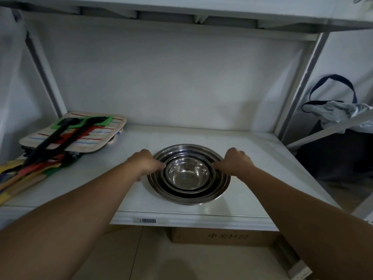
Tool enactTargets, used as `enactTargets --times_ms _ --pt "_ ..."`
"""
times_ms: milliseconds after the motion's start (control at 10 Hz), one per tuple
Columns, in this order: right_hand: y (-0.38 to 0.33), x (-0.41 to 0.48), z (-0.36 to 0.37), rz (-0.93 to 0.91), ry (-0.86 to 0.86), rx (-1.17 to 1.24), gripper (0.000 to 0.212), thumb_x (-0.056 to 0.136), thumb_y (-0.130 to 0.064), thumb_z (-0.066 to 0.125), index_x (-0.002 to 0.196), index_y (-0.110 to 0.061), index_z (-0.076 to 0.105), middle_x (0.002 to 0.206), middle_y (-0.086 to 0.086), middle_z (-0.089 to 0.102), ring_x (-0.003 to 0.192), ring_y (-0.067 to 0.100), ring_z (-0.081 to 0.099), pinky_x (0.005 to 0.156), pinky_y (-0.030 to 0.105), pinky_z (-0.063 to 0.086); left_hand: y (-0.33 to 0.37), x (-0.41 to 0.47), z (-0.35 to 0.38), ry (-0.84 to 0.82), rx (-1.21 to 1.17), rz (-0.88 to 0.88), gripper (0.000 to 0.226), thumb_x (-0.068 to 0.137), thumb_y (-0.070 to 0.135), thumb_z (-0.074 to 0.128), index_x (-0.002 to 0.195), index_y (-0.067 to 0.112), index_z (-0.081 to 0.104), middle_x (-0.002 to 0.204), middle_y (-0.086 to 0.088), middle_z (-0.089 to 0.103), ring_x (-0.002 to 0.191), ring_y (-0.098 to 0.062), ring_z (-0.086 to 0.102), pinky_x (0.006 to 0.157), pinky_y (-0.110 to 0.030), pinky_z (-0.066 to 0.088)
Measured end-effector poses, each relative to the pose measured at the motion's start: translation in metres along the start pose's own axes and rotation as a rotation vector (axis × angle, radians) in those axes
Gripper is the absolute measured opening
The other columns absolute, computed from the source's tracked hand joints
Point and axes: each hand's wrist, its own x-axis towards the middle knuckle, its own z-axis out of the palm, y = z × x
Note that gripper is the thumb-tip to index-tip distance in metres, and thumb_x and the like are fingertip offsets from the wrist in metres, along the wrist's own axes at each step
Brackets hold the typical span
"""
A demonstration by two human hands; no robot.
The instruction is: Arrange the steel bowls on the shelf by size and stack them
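Several steel bowls sit nested in one stack [188, 190] on the white shelf [262, 168], the smallest bowl [187, 174] innermost and the widest one outermost. My left hand [146, 161] rests on the stack's left rim, fingers curled over the edge. On the right rim lies my right hand [235, 161], with its fingers gripping the edge of the bowls there. Both hands hold the stack from opposite sides.
A striped pad [80, 136] with black, green and red long-handled tools [50, 150] lies at the shelf's left. Shelf posts stand at both sides, an upper shelf overhead. A cardboard box [222, 236] sits on the floor below. A bag [333, 110] hangs at right.
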Motion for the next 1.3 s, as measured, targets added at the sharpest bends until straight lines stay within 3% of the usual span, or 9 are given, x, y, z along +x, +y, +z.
enactTargets --times_ms 100,200,300,400,500,800,1100,1200,1300 --pt "0.007 0.007 0.002 0.095 -0.235 0.244 0.041 0.082 -0.039 0.079 0.098 -0.008 0.059 0.099 0.015 0.07 0.089 0.028 0.07 0.074 0.039 0.06 0.003 0.006 0.005 -0.128 -0.141 -0.064 0.068 0.082 0.039 0.08 0.133 0.003 0.053 0.122 -0.019 0.069 0.108 -0.035 0.068 0.091 -0.047 0.059" --pt "0.003 0.012 0.004 0.09 -0.314 0.273 0.039 0.082 -0.033 0.082 0.102 -0.006 0.063 0.09 0.014 0.073 0.076 0.025 0.072 0.062 0.034 0.06 0.007 0.011 0.009 -0.151 -0.156 -0.064 0.054 0.084 0.033 0.081 0.121 0.004 0.054 0.109 -0.018 0.07 0.095 -0.031 0.069 0.076 -0.041 0.059" --pt "-0.003 0.017 0.007 0.07 -0.304 0.211 0.048 0.08 -0.031 0.085 0.112 -0.004 0.063 0.102 0.018 0.074 0.086 0.031 0.075 0.07 0.039 0.063 0.01 0.014 0.007 -0.151 -0.167 -0.069 0.049 0.085 0.024 0.082 0.117 0.003 0.052 0.102 -0.015 0.066 0.092 -0.03 0.065 0.074 -0.039 0.053" --pt "-0.006 0.02 0.012 0.059 -0.286 0.164 0.053 0.079 -0.032 0.086 0.115 -0.004 0.06 0.104 0.019 0.072 0.08 0.031 0.073 0.061 0.039 0.062 0.009 0.02 0.008 -0.133 -0.131 -0.075 0.059 0.082 0.021 0.085 0.125 -0.001 0.051 0.13 -0.022 0.063 0.114 -0.037 0.064 0.087 -0.041 0.054" --pt "-0.006 0.023 0.019 0.025 -0.224 0.057 0.053 0.077 -0.039 0.086 0.109 -0.008 0.057 0.101 0.016 0.072 0.083 0.034 0.076 0.072 0.046 0.066 0.006 0.028 0.015 -0.12 -0.06 -0.074 0.072 0.076 0.028 0.089 0.129 -0.003 0.052 0.134 -0.023 0.063 0.114 -0.039 0.066 0.096 -0.045 0.056" --pt "-0.009 0.026 0.023 0.003 -0.185 -0.05 0.055 0.074 -0.045 0.085 0.106 -0.014 0.052 0.094 0.011 0.067 0.09 0.033 0.073 0.087 0.048 0.062 0.009 0.043 0.022 -0.086 0.085 -0.082 0.081 0.074 0.037 0.088 0.136 -0.002 0.053 0.137 -0.023 0.062 0.12 -0.04 0.064 0.103 -0.047 0.053" --pt "-0.006 0.014 0.007 0.023 -0.241 0.048 0.054 0.081 -0.05 0.078 0.11 -0.008 0.059 0.089 0.013 0.071 0.082 0.031 0.077 0.074 0.043 0.066 0.005 0.026 0.011 -0.127 -0.107 -0.054 0.077 0.076 0.046 0.084 0.132 0.001 0.056 0.125 -0.021 0.069 0.108 -0.037 0.07 0.094 -0.049 0.059" --pt "-0.002 0.003 0.004 0.043 -0.198 0.215 0.066 0.081 -0.06 0.07 0.117 -0.005 0.06 0.102 0.015 0.074 0.091 0.031 0.074 0.081 0.043 0.063 0.001 0.011 0.004 -0.016 -0.3 -0.052 0.093 0.072 0.062 0.077 0.139 0.003 0.053 0.133 -0.019 0.064 0.116 -0.037 0.065 0.099 -0.048 0.055" --pt "0.011 -0.016 0.006 0.063 0.144 0.479 0.074 0.087 -0.048 0.065 0.147 -0.009 0.047 0.136 0.014 0.062 0.118 0.032 0.062 0.095 0.039 0.051 -0.007 -0.01 0.004 0.374 -0.466 0.04 0.073 0.087 0.048 0.068 0.145 0.007 0.05 0.146 -0.018 0.054 0.128 -0.036 0.057 0.101 -0.04 0.047"
